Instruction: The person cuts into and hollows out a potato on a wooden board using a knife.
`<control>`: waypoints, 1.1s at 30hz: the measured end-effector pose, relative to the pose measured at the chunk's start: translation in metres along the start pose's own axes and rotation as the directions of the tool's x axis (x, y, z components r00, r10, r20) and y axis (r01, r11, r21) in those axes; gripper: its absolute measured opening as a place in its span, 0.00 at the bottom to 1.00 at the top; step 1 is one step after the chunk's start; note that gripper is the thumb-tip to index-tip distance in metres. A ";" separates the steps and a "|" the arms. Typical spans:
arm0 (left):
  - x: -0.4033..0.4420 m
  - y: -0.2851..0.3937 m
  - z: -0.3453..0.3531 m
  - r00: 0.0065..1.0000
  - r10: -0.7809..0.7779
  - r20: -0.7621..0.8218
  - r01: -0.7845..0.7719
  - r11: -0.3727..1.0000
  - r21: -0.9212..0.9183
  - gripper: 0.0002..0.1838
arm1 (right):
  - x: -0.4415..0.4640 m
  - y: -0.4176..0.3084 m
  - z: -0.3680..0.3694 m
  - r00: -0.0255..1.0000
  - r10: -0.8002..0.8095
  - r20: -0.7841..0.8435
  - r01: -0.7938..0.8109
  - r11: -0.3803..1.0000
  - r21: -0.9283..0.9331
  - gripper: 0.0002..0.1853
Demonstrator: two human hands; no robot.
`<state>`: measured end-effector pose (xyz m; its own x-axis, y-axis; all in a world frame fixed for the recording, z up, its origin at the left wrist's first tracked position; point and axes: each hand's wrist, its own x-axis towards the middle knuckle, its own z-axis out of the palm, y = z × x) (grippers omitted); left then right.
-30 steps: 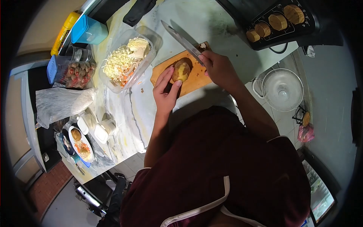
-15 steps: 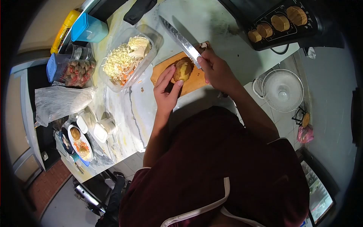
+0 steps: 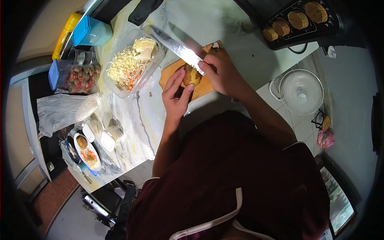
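On a wooden cutting board (image 3: 208, 86) rests a partly peeled potato (image 3: 193, 78), brown skin on one side and yellow flesh on the other. My left hand (image 3: 175, 96) grips it, fingers on the far side and thumb on the near side. My right hand (image 3: 220, 74) is closed around a large knife (image 3: 176, 47). The blade points up and left and crosses over the potato's upper edge; whether it touches the potato I cannot tell. The knife's handle is hidden in my fist. A small pale scrap (image 3: 216, 45) lies at the board's far corner.
Left of the board stands a clear plastic container (image 3: 120, 93) with shredded cabbage and carrot. Farther left are a blue-lidded tub (image 3: 94, 34), a plastic bag (image 3: 64, 112), white-lidded jars (image 3: 108, 140) and an oval plate (image 3: 93, 166). A black appliance (image 3: 332, 24) with wooden knobs sits at upper right.
My right hand has moved left with the knife, bringing the blade across the potato's top and its tip nearer the container. My left hand stays on the potato.
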<state>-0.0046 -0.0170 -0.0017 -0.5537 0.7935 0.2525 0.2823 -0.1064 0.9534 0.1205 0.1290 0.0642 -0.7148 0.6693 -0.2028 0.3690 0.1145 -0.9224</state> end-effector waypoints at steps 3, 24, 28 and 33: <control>-0.001 0.000 0.000 1.000 0.019 -0.002 -0.019 1.000 0.009 0.24 | 0.001 0.001 0.003 0.999 -0.046 -0.004 0.046 0.998 -0.034 0.15; -0.004 0.004 -0.003 0.995 0.068 0.076 -0.074 0.994 0.083 0.24 | 0.001 0.004 0.004 0.992 -0.111 -0.066 0.103 0.988 -0.114 0.14; -0.005 0.001 -0.002 0.999 0.041 0.032 -0.041 0.999 0.010 0.25 | -0.003 -0.002 0.003 0.990 -0.135 -0.038 0.131 0.987 -0.091 0.14; -0.003 0.004 -0.004 0.991 0.093 0.092 -0.101 0.990 0.095 0.25 | 0.003 0.005 0.005 0.981 -0.178 -0.080 0.168 0.979 -0.117 0.13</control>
<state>-0.0049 -0.0222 0.0022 -0.4510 0.8318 0.3235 0.4097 -0.1290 0.9030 0.1174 0.1279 0.0571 -0.7191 0.6948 -0.0086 0.3105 0.3102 -0.8985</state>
